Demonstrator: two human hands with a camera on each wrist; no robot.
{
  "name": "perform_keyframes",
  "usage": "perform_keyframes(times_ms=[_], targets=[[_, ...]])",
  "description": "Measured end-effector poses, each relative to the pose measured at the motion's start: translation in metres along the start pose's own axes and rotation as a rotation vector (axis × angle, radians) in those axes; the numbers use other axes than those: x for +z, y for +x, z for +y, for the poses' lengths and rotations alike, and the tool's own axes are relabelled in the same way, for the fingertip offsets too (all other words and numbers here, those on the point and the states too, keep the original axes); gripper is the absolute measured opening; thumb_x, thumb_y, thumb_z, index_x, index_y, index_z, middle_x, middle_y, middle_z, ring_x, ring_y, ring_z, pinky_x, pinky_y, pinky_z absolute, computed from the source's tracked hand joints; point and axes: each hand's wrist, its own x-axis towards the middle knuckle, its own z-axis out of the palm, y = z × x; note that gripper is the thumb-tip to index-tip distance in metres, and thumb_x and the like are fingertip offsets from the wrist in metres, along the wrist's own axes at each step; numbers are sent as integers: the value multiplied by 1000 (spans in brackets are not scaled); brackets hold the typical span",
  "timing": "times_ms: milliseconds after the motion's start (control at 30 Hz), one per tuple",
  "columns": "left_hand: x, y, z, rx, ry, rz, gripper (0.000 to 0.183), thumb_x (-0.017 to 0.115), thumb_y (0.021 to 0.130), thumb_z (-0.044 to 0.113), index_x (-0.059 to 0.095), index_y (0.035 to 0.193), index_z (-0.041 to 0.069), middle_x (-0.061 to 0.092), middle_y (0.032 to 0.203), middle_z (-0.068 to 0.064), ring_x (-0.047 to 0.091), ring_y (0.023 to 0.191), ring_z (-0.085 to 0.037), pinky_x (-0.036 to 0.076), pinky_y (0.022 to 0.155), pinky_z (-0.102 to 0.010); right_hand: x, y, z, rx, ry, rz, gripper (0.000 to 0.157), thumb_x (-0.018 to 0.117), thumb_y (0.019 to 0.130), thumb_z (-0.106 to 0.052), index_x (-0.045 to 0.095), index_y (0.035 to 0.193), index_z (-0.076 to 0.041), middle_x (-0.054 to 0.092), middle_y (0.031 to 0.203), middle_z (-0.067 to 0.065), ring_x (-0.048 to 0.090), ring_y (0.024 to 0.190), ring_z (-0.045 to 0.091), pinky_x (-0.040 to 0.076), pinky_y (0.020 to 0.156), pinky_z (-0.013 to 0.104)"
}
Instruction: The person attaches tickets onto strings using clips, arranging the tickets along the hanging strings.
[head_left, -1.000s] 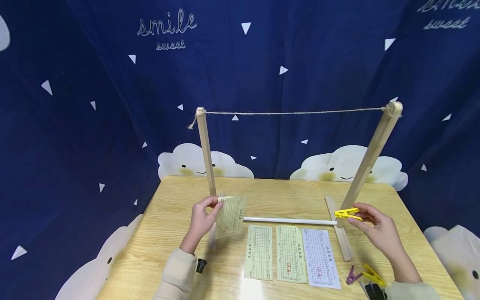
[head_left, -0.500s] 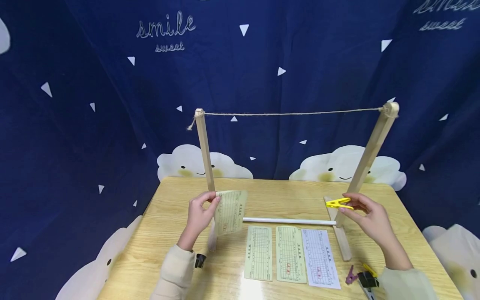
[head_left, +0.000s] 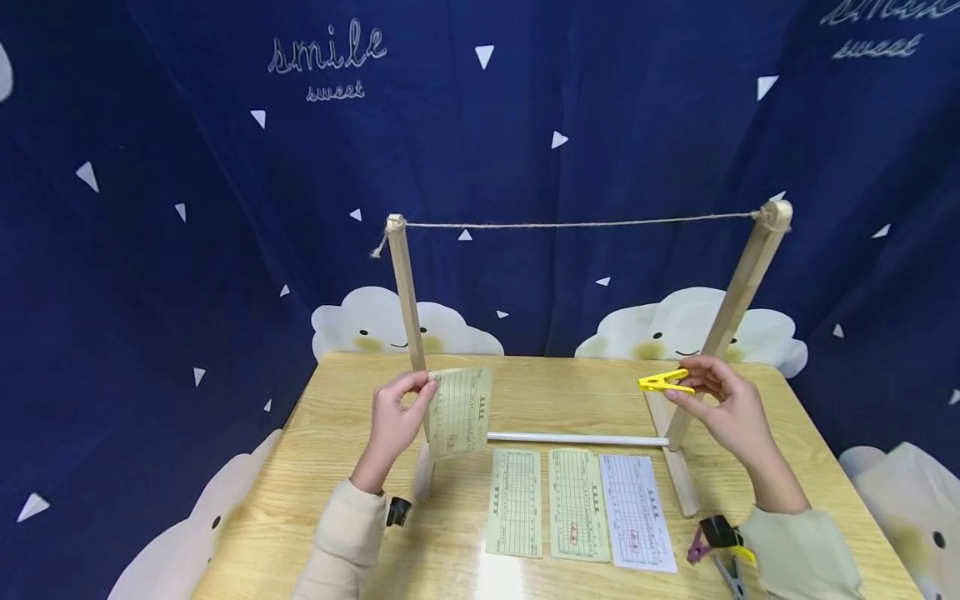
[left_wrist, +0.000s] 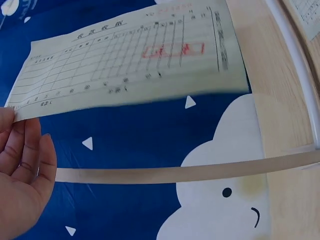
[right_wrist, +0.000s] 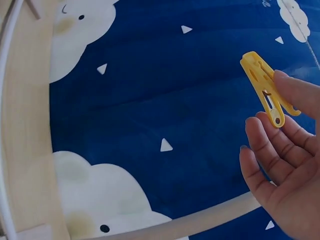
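Observation:
My left hand (head_left: 395, 414) pinches a pale yellow printed form (head_left: 461, 414) by its upper left corner, in front of the left wooden post. Red stamp marks show on that form (left_wrist: 125, 60) in the left wrist view. On the right, my right hand (head_left: 723, 404) holds a yellow clothespin (head_left: 664, 382) between thumb and fingers, its nose pointing left. In the right wrist view the clothespin (right_wrist: 262, 87) sits at the thumb tip, its jaws together. Above both hands, a string (head_left: 577, 224) runs between two wooden posts.
Two yellowish forms (head_left: 514, 502) and a white form (head_left: 638, 512) lie in a row on the wooden table (head_left: 300, 517). A white rod (head_left: 577, 438) joins the posts' feet. Purple (head_left: 698, 546), yellow and grey clothespins lie near the right forearm, partly covered by the black wrist camera (head_left: 720, 531).
Both hands have risen, carrying the form and the yellow clothespin upward. The right hand has also moved left, and its wrist camera now covers more of the clothespins on the table.

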Motion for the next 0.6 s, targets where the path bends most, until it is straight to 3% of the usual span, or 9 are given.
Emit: perform_keyframes(times_ms=[100, 233, 467, 600], targets=[[0, 2, 2, 9, -7, 0, 6, 62, 73, -17, 63, 78, -14, 64, 73, -22, 59, 63, -32, 50, 59, -42, 2, 4, -1, -3, 22, 19, 42, 70, 66, 17, 56, 104, 8, 62, 85, -7, 55, 75, -1, 42, 71, 8], [0, 8, 4, 30, 0, 22, 7, 62, 72, -18, 63, 78, -14, 64, 72, -21, 59, 62, -32, 50, 60, -35, 4, 10, -7, -9, 55, 31, 39, 70, 66, 18, 57, 101, 9, 63, 83, -4, 56, 74, 0, 43, 71, 8], [-6, 19, 8, 40, -1, 66, 7, 62, 73, -18, 63, 78, -14, 64, 72, -23, 59, 63, -32, 48, 64, -23, 8, 19, -21, -16, 75, 38, 38, 70, 68, 15, 57, 103, 8, 61, 83, -11, 56, 75, 1, 43, 70, 9], [-8, 24, 10, 30, -11, 79, 6, 62, 73, -18, 63, 78, -15, 64, 73, -24, 60, 64, -31, 48, 66, -18, 8, 25, -28, -14, 85, 37, 37, 70, 69, 14, 57, 104, 8, 61, 85, -9, 56, 76, 2, 43, 70, 10]])
